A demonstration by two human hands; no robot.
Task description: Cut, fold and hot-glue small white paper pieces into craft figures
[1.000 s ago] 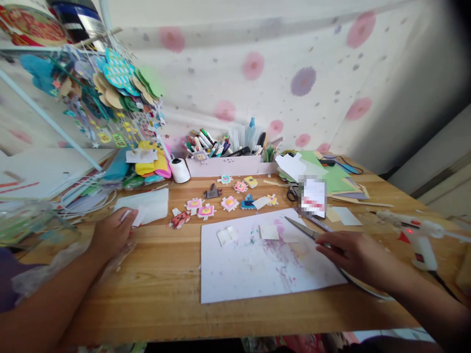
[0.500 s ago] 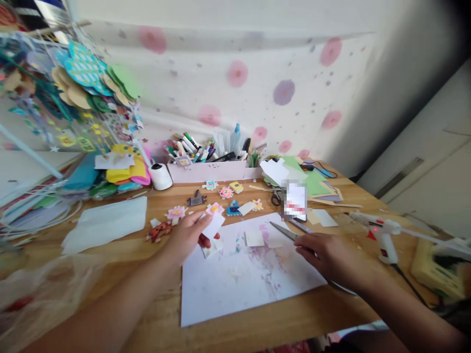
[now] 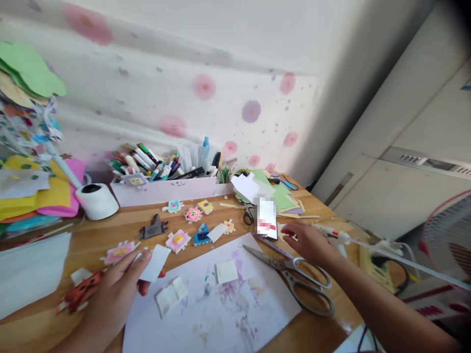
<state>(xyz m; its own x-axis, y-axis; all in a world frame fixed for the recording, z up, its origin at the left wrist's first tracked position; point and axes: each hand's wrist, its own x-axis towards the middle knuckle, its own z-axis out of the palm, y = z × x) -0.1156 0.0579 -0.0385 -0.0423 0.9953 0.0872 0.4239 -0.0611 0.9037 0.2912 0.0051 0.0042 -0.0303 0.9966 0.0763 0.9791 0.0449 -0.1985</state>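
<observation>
In the head view, the right hand (image 3: 307, 241) has let go of the scissors (image 3: 282, 265); its bent fingers look empty beside the glue gun (image 3: 343, 237), so that hand is free. The left hand (image 3: 118, 289) has brought a pinched paper piece (image 3: 156, 262) to the white sheet's (image 3: 176, 336) left edge, slanting away rightward. The scissors lie diagonally across its right edge, blades pointing far-left, handles near-right.

The left hand (image 3: 119, 282) pinches a white paper piece (image 3: 155, 263) — the right hand (image 3: 307, 242) is near the scissors (image 3: 281, 265).
</observation>
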